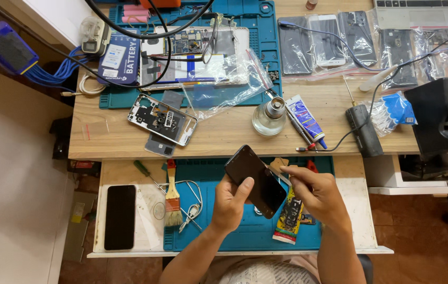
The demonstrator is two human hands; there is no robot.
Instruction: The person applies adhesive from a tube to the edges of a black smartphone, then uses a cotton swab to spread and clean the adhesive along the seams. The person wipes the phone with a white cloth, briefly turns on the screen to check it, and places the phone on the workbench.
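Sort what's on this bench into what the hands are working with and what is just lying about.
In hand:
- dark phone screen, gripped by the left hand
- thin tool, pinched in the right hand at the screen's edge

Lying about:
- brush
- black phone
- phone frame
- glass bottle
- glue tube
- bagged phones

Both forearms come up from the bottom edge of the view, bare, and angle inward so the 2 hands meet near the middle. The left hand is cupped palm-up, its thumb laid across toward the right and its fingers curled underneath in a supporting grip. The right hand sits just beside it, knuckles up, wrist slightly bent, with thumb and forefinger pinched together and pointing toward the left hand.
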